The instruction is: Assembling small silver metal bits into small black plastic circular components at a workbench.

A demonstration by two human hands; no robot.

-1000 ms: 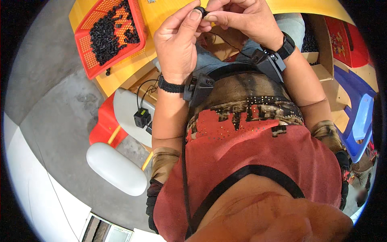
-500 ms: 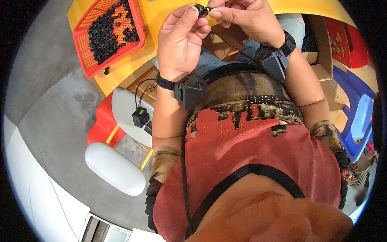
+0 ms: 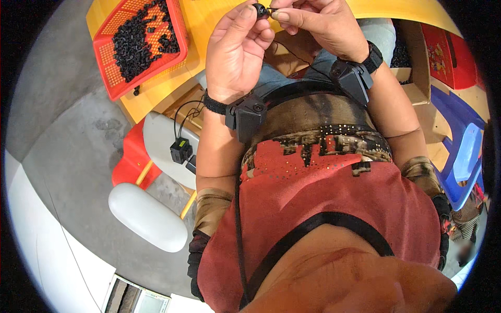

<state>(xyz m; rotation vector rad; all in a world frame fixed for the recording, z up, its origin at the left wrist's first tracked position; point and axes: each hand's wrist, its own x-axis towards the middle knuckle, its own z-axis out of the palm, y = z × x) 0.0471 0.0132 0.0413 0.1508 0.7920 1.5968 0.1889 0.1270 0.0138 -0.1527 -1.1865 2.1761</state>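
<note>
Between the thumb and fingers of my left hand [image 3: 235,55] is pinched a small, rounded black part [image 3: 260,11]. My right hand [image 3: 318,23] pinches a thin, small black piece [image 3: 271,11] against the right side of that part. Both hands are close together at the top of the view, over the near edge of the yellow table [image 3: 201,31]. What kind of parts these are is too small to tell, and my fingertips hide some of them.
A red plastic basket [image 3: 180,55] holding many small black parts stands on the table at the left. On the right are a cardboard box [image 3: 417,65] with black pieces inside and a blue plastic chair [image 3: 459,151]. A grey-white seat [image 3: 148,216] is at lower left.
My hands stay almost in the same place. The left hand has shifted very slightly, and both still pinch the small black parts together.
</note>
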